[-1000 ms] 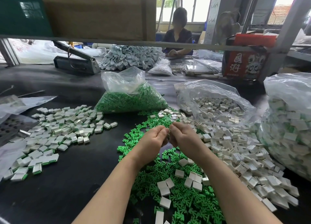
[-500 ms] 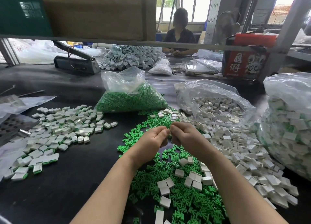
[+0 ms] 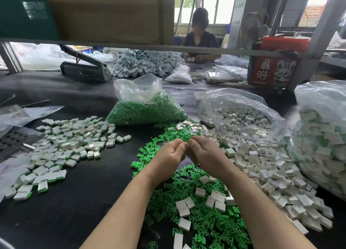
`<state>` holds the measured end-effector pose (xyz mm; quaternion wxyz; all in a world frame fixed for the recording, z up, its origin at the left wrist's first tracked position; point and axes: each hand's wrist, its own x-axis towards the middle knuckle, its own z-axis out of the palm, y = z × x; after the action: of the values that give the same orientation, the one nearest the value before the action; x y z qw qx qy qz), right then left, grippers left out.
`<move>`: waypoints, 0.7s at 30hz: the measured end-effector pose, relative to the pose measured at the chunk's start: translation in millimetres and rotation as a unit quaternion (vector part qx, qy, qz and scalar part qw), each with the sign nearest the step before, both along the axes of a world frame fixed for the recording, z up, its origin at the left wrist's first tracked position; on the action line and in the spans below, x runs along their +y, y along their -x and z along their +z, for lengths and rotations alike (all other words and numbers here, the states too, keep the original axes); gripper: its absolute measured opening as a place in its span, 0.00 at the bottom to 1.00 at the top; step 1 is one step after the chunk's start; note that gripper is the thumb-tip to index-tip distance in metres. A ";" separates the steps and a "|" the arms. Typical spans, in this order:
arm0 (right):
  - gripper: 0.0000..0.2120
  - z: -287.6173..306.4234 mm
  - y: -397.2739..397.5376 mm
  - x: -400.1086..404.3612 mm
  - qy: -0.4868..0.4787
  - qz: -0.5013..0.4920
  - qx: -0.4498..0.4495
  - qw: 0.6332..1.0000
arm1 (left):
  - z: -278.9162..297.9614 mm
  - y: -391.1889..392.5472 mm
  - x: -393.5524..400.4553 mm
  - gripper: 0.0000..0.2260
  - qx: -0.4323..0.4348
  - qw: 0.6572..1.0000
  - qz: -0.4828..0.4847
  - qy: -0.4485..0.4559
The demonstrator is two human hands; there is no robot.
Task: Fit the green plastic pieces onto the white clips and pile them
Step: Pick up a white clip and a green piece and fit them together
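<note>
Left hand [image 3: 169,158] and right hand [image 3: 206,156] meet fingertip to fingertip, fingers curled; whatever they pinch is hidden, so can't tell. They're above loose green plastic pieces [image 3: 209,224], white rectangular clips [image 3: 265,166] just right, assembled pile [image 3: 71,145] left. Red box [image 3: 271,71]: white Chinese characters, unreadable.

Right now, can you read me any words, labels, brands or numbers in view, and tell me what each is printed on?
"國" and "御": large white Chinese characters on the red cardboard box at the far right of the table; the second is my best reading.
Small print along that box's bottom edge: too small to read.
Dark marks on the tall white board by the window: blurred, unreadable.
Nothing else carries legible text.
</note>
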<state>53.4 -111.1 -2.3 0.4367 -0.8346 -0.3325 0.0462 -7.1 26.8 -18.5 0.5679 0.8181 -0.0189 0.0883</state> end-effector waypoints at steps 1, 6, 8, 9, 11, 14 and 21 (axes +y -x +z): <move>0.16 1.1 1.1 0.1 0.005 0.000 -0.007 1.000 | 0.0 0.1 0.3 0.12 -0.001 1.000 0.001 -0.008; 0.17 1.3 7.9 2.3 0.059 -0.001 -0.046 0.997 | -3.2 -1.4 2.4 0.13 -0.002 0.998 0.013 -0.059; 0.17 1.4 8.2 2.7 0.065 -0.005 -0.042 0.997 | -5.2 -2.3 2.1 0.13 0.001 0.998 0.010 -0.066; 0.18 1.1 7.9 3.1 0.065 -0.006 -0.035 0.997 | -6.4 -3.0 2.0 0.13 0.000 0.997 0.010 -0.073; 0.19 -0.1 6.6 4.3 0.074 -0.009 -0.028 0.997 | -8.6 -4.0 2.0 0.14 -0.005 0.995 0.017 -0.099; 0.21 -4.2 6.0 6.0 0.101 -0.008 -0.042 0.994 | -11.1 -5.1 1.1 0.14 -0.011 0.990 0.029 -0.136; 0.24 -12.5 8.2 9.2 0.128 -0.029 -0.103 0.986 | -16.3 -6.3 -3.6 0.14 0.004 0.993 0.038 -0.116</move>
<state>45.2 -102.0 -14.8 0.2904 -0.8932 -0.3432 -0.0104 -0.8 23.3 -34.8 0.4658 0.8788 0.0043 0.1035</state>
